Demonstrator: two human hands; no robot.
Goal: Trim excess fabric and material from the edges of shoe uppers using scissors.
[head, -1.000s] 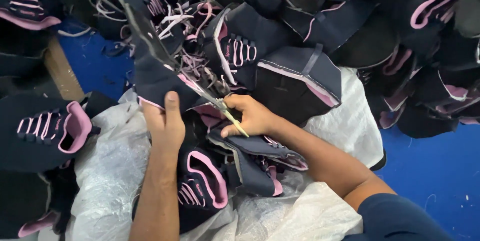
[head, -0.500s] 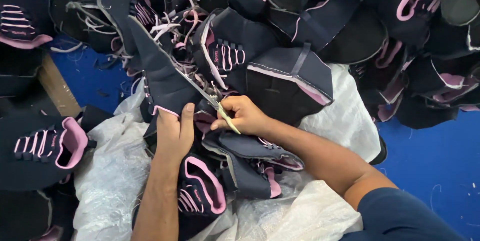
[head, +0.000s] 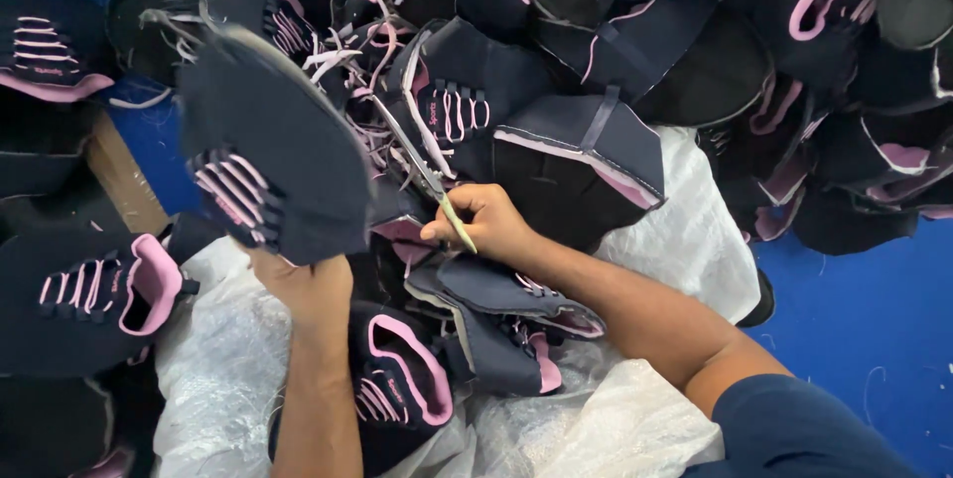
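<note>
My left hand grips the lower edge of a dark navy shoe upper with pink laces, holding it up and turned so its laced side faces me. My right hand is closed around a small pair of thread snips, their blades pointing up and left toward the loose pink laces in the pile. More navy and pink uppers lie under both hands, on my lap.
A big heap of navy and pink shoe uppers fills the top and sides. White plastic sheeting lies under the nearer ones. A blue floor shows at right, and a wooden edge at left.
My left hand has lifted and turned the shoe upper, so its laced face now shows. The right hand with the snips has stayed in nearly the same place.
</note>
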